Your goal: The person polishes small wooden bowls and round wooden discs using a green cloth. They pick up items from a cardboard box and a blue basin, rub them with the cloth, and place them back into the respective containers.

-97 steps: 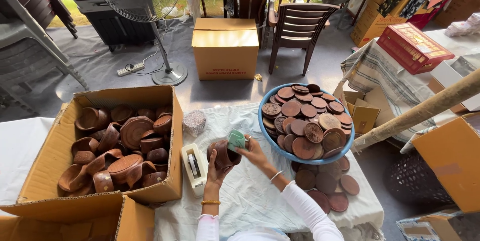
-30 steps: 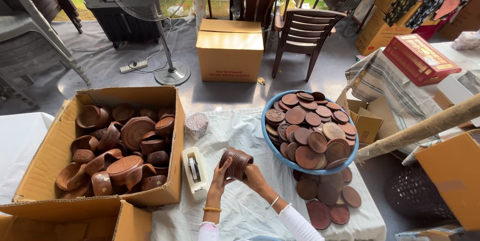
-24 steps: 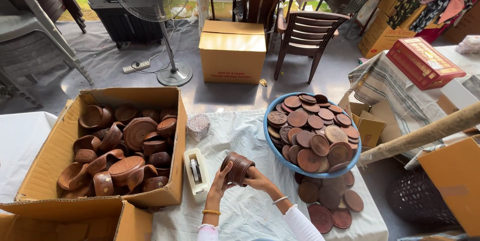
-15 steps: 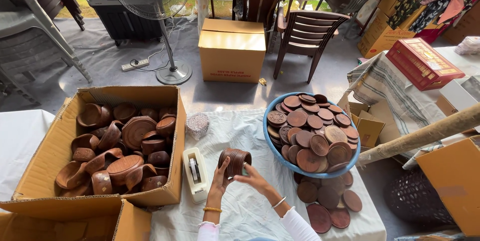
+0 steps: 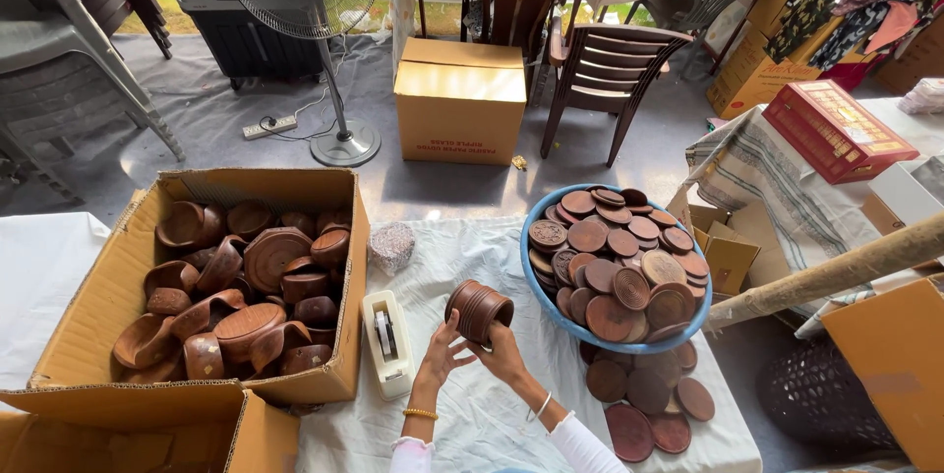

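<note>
A white cloth covers the worktop (image 5: 472, 414). Both hands, left hand (image 5: 440, 350) and right hand (image 5: 504, 353), have fingers curled around a round wooden holder (image 5: 479, 309), raised above the cloth at centre. A tape dispenser (image 5: 386, 340) lies just left, a cardboard box (image 5: 211, 281) farther left, and a blue basin (image 5: 615, 262) right. Beyond, on the grey floor, stand a pedestal fan (image 5: 313, 11) and a brown chair (image 5: 605, 70).
</note>
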